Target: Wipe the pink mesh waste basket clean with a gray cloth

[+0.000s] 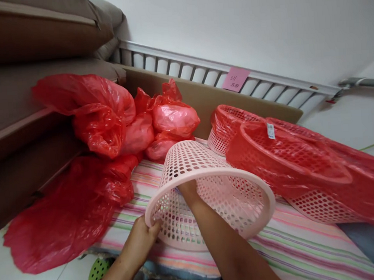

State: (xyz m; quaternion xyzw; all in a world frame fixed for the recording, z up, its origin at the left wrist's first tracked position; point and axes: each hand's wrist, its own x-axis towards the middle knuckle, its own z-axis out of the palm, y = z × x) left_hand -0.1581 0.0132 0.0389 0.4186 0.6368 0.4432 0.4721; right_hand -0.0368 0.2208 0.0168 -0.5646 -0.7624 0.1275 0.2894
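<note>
A pink perforated plastic basket (191, 161) lies tilted on its side on the striped cloth (298, 235), its round mouth facing me. At the left of the rim, my left hand (145, 234) grips the edge, thumb inside the mouth. My right hand (188, 187) reaches through the mouth into the basket; its fingers are hidden behind the rim and wall. A bit of something blue shows by that hand, too small to name.
Red plastic bags (107, 116), some filled, are heaped at the left and back. Pink baskets in red plastic (291, 149) stand at the right. Stacked brown cushions (36, 35) rise at the left, a white railing (188, 71) behind.
</note>
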